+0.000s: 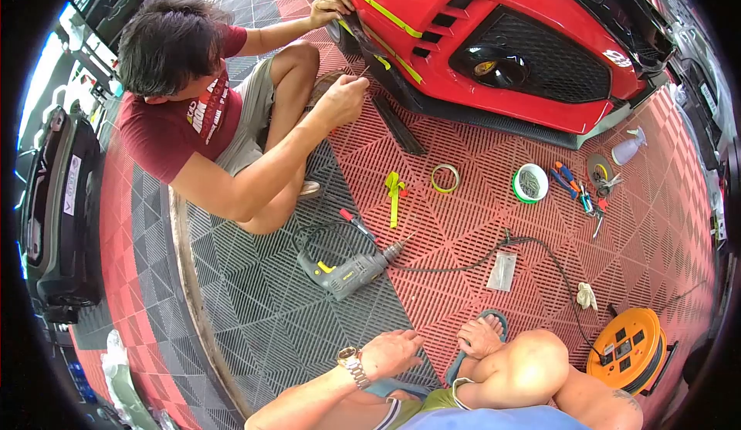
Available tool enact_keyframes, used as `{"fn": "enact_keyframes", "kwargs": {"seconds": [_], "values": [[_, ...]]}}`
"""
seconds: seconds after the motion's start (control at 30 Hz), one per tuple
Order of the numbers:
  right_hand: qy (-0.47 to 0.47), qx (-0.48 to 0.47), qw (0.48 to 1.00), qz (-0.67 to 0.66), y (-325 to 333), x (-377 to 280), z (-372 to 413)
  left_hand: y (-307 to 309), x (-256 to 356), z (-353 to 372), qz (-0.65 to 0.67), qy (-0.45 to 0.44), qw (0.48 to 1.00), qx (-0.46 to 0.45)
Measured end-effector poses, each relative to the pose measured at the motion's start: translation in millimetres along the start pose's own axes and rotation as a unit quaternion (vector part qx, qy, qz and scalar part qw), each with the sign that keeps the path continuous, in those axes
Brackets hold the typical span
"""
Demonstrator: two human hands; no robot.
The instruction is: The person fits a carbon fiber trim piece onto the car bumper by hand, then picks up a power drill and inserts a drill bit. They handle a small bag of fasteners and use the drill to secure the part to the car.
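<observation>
My left hand [392,353], with a watch [353,367] on its wrist, hangs over the floor with loosely bent fingers, holding nothing. My right hand [480,338] rests on my sandalled foot [496,324], its fingers loosely spread. Ahead of my left hand lies a grey power drill [347,274] on its side, bit pointing right. A red-handled screwdriver [356,225] lies just beyond it. A small clear plastic bag [502,271] is on the floor ahead of my right hand. At the red car bumper [432,67], a co-worker sits, one hand on its black lower trim [390,82].
Yellow tape strips [394,198], a tape roll [445,178], a white tub [530,184] of small parts, pliers [569,182] and a spray bottle [629,146] lie ahead. The drill's cord runs right toward an orange cable reel [629,345]. A black bumper [65,214] stands left.
</observation>
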State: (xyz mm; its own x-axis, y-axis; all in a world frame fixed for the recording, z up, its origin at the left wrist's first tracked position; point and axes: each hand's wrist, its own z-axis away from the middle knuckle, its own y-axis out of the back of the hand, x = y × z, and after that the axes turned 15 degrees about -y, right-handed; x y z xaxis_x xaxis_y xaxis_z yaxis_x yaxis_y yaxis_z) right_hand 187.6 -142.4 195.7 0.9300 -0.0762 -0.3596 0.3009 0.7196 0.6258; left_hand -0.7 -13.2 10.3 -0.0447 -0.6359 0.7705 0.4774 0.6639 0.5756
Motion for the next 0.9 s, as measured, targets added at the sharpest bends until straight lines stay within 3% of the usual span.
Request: {"fn": "enact_keyframes", "kwargs": {"seconds": [0.33,0.4,0.43,0.5,0.63,0.7,0.83,0.9], "values": [[0.069,0.028,0.997,-0.030,-22.1,10.1,-13.0,3.0,0.6,7.0,0.018,-0.003,1.000,0.019],[0.061,0.122,0.991,-0.001,-45.2,16.5,-20.0,3.0,-0.1,7.5,0.019,-0.004,1.000,0.019],[0.060,0.122,0.991,-0.002,-34.3,11.2,-17.3,2.3,-0.7,7.6,0.018,-0.005,1.000,0.022],[-0.015,-0.030,0.999,0.016,2.2,-5.6,-7.9,2.2,-1.0,7.6,0.018,-0.008,1.000,0.025],[-0.017,-0.035,0.999,0.036,-2.9,-4.6,-8.6,1.7,-1.8,8.1,0.016,-0.009,1.000,0.023],[-0.009,0.055,0.998,0.004,-47.2,12.7,-17.5,1.7,-1.7,8.3,0.017,-0.008,1.000,0.023],[-0.043,0.067,0.995,-0.059,-25.3,0.7,-14.8,2.8,-1.9,7.7,0.019,-0.005,1.000,0.013],[-0.081,-0.049,0.993,-0.069,-3.3,-6.2,-11.1,2.3,-2.6,7.2,0.020,-0.006,1.000,0.008]]}}
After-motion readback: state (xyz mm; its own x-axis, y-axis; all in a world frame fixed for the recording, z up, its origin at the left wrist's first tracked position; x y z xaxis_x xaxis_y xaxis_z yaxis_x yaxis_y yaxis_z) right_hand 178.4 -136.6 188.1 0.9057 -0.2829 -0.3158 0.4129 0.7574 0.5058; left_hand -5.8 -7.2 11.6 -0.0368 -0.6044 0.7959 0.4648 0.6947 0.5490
